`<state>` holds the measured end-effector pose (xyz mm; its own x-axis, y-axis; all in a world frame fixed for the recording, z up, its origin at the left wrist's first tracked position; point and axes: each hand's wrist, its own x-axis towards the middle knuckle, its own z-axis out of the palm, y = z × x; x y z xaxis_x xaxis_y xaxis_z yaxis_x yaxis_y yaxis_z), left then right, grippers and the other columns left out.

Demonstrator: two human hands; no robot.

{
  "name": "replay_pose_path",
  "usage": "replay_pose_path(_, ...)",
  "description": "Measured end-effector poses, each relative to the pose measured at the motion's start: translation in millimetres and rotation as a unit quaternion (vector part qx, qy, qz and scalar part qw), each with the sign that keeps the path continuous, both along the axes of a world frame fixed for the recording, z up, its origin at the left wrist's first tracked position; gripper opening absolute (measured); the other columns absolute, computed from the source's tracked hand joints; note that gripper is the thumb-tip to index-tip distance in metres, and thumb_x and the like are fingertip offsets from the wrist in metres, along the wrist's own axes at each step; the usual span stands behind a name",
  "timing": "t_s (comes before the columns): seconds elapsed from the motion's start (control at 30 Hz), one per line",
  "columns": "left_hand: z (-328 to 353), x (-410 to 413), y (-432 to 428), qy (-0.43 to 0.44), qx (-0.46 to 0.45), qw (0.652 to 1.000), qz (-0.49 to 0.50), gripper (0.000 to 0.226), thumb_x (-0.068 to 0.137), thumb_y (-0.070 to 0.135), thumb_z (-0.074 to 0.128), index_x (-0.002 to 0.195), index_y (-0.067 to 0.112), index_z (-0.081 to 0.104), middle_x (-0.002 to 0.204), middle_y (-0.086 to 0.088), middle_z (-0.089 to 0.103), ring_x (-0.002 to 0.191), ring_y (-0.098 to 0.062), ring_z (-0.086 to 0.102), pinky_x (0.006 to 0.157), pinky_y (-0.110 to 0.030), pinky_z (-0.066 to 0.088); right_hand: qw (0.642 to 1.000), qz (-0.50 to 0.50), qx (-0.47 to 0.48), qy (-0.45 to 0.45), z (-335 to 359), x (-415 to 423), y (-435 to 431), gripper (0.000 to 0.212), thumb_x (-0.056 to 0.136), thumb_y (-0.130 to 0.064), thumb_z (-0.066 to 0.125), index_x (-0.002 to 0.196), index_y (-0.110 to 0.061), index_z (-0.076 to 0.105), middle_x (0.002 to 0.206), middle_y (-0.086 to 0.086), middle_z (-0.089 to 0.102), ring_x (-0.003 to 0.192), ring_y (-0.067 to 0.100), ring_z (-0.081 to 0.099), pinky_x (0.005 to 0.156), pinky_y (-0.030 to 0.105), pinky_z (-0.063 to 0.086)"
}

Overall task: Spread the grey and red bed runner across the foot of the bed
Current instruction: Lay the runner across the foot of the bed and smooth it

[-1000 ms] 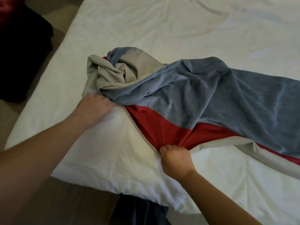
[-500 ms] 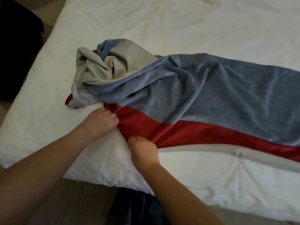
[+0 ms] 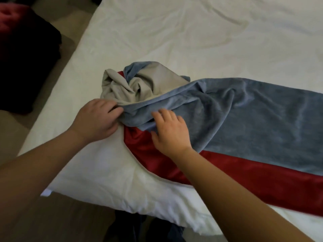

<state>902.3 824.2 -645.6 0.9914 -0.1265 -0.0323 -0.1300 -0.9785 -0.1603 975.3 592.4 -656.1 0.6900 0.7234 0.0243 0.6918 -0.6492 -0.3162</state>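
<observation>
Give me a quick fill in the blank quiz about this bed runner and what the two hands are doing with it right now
1. The bed runner lies on a ____ bed cover.
2. The band of the runner nearest the foot edge of the bed is coloured ____.
3. The left hand pinches the fabric at the ____ end of the runner.
4. The right hand lies ____ on the runner, fingers spread.

Missing words: white; red; bunched; flat

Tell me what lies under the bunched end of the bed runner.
The bunched end of the bed runner rests on the white duvet, near the bed's corner. The left hand grips its edge; the right hand lies flat on it. The fabric hides whatever is folded beneath.
</observation>
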Motion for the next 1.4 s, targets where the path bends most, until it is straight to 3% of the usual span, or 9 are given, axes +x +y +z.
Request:
replay_pose_path(0.33,-7,52,77,0.008,-0.039,0.999,0.01,0.065,0.072,0.043,0.057,0.129,0.013,0.051,0.13,-0.015,0.053,0.117,-0.03,0.051,0.104,-0.046,0.035,0.997,0.037,-0.07,-0.018,-6,30,129,0.088,0.071,-0.055,0.063,0.144,-0.023,0.027,0.14,0.008,0.039,0.125,0.029,0.04,0.101,0.045,0.033)
replay_pose_path(0.5,-21,79,114,0.055,-0.038,0.997,0.037,0.076,0.069,0.035,0.061,0.14,0.021,0.037,0.148,-0.016,0.031,0.135,-0.032,0.031,0.112,-0.053,0.024,0.987,-0.021,-0.15,0.061,-24,34,177,0.098,0.072,-0.027,0.071,0.147,-0.024,0.009,0.135,0.015,0.036,0.106,0.035,0.051,0.076,0.039,0.043)
replay_pose_path(0.63,-34,99,134,0.067,-0.06,0.995,0.049,0.083,0.075,0.045,0.06,0.147,0.028,0.022,0.155,-0.015,0.015,0.141,-0.032,0.019,0.114,-0.054,0.016,0.987,-0.026,-0.143,0.061,-22,49,189,0.074,0.074,-0.01,0.062,0.139,-0.022,0.028,0.112,0.01,0.05,0.086,0.031,0.057,0.06,0.033,0.035)
replay_pose_path(0.93,-34,146,121,0.012,-0.17,0.98,0.101,0.097,0.071,0.066,0.049,0.15,0.022,0.014,0.148,-0.015,0.031,0.125,-0.034,0.044,0.106,-0.05,0.031,0.988,-0.138,-0.037,-0.049,37,159,127,0.054,0.067,-0.015,0.064,0.119,-0.028,0.056,0.105,0.011,0.057,0.089,0.039,0.058,0.066,0.039,0.046)
replay_pose_path(1.07,-41,164,93,0.104,-0.254,0.949,0.155,0.113,0.066,0.056,0.071,0.149,0.027,0.0,0.128,-0.012,0.047,0.102,-0.033,0.057,0.08,-0.043,0.05,0.966,-0.25,-0.007,-0.064,43,208,95,0.054,0.067,-0.006,0.058,0.115,-0.03,0.052,0.106,0.011,0.056,0.086,0.04,0.058,0.064,0.039,0.046)
replay_pose_path(1.13,-47,172,83,0.149,-0.276,0.933,0.176,0.105,0.072,0.027,0.072,0.149,0.03,0.0,0.113,-0.012,0.057,0.09,-0.032,0.061,0.068,-0.037,0.048,0.959,-0.279,-0.039,-0.025,33,221,84,0.066,0.068,-0.005,0.06,0.126,-0.03,0.042,0.108,0.01,0.056,0.089,0.037,0.058,0.066,0.04,0.046)
replay_pose_path(1.2,-51,180,81,0.164,-0.291,0.923,0.19,0.081,0.077,0.014,0.064,0.145,0.028,0.022,0.108,-0.011,0.062,0.092,-0.034,0.062,0.069,-0.036,0.045,0.959,-0.258,-0.091,0.076,23,224,79,0.076,0.067,-0.008,0.064,0.134,-0.026,0.036,0.111,0.012,0.055,0.098,0.035,0.057,0.074,0.043,0.049)
replay_pose_path(1.3,-49,189,89,0.154,-0.301,0.92,0.199,0.046,0.075,0.022,0.065,0.119,0.022,0.052,0.106,-0.008,0.065,0.093,-0.033,0.062,0.07,-0.034,0.048,0.953,-0.151,-0.169,0.201,14,228,84,0.061,0.061,-0.016,0.076,0.116,-0.015,0.051,0.109,0.02,0.052,0.105,0.036,0.051,0.082,0.038,0.047)
replay_pose_path(1.4,-47,197,88,0.138,-0.391,0.886,0.209,0.064,0.066,0.043,0.075,0.121,0.023,0.051,0.11,-0.004,0.061,0.099,-0.026,0.06,0.077,-0.035,0.051,0.905,-0.124,-0.142,0.382,25,237,94,0.065,0.051,-0.05,0.084,0.102,-0.02,0.059,0.106,0.008,0.06,0.101,0.023,0.056,0.084,0.034,0.05)
